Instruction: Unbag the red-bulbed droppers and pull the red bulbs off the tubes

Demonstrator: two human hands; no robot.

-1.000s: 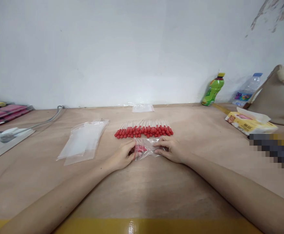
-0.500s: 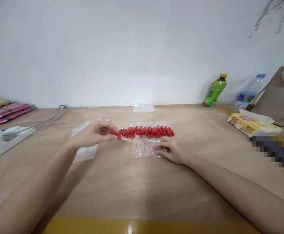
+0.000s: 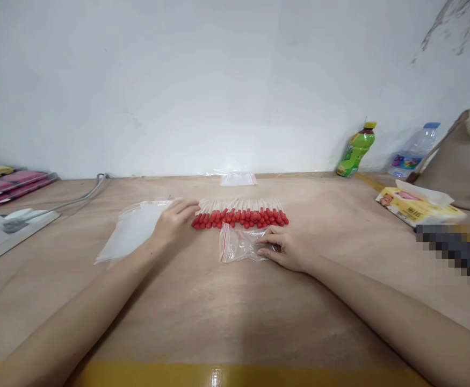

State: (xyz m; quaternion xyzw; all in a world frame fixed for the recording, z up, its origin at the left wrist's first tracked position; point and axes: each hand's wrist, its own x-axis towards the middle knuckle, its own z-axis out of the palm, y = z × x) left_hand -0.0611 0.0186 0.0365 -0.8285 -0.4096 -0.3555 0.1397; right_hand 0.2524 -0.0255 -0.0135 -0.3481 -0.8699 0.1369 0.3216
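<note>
1. Right fingers hold down zip-seal bag beneath them; likely feather-light, limp, slippery: steady its mouth.
2. Left fingers, grip unclear, beside red-tipped sticks; probably light, stiff: pinch red ends.

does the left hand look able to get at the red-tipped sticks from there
Likely yes: the left hand is close by the left end of the red-tipped sticks, nothing visible between; the right hand is on a clear bag.

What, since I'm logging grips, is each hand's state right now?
Left hand: at the sticks; grip cannot be told.
Right hand: closed, holding the bag.
</note>
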